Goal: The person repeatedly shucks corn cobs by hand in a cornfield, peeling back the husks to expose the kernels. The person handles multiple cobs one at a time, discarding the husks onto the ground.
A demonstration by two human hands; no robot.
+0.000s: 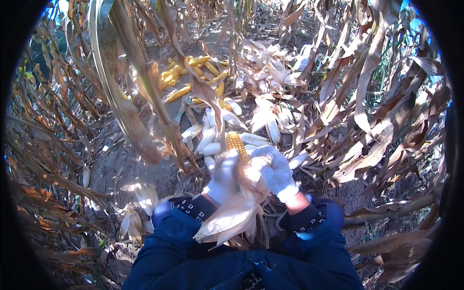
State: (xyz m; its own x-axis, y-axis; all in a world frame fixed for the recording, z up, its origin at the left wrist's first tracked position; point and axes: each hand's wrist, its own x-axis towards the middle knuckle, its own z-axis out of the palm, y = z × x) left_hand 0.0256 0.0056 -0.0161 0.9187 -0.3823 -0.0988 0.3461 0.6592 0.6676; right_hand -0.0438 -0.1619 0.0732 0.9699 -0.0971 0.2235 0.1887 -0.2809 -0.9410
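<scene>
Both of my hands wear white work gloves and meet in front of my body around one ear of corn (235, 142). Its yellow tip points away from me, with the kernels bare. My left hand (224, 177) grips the ear's left side and is somewhat blurred. On the other side, my right hand (274, 170) is closed on the peeled-back husk (232, 217), whose pale leaves hang towards my lap. The base of the ear is hidden by husk and gloves. Just beyond my hands lie several ears still in white husks (207, 139).
A pile of bare yellow corn ears (174, 74) lies on the soil further off. Right of it is a heap of loose husks (266, 69). A dry corn stalk (157, 98) leans close on the left. Dry corn plants (384, 119) crowd both sides. More husks (132, 223) lie near my left knee.
</scene>
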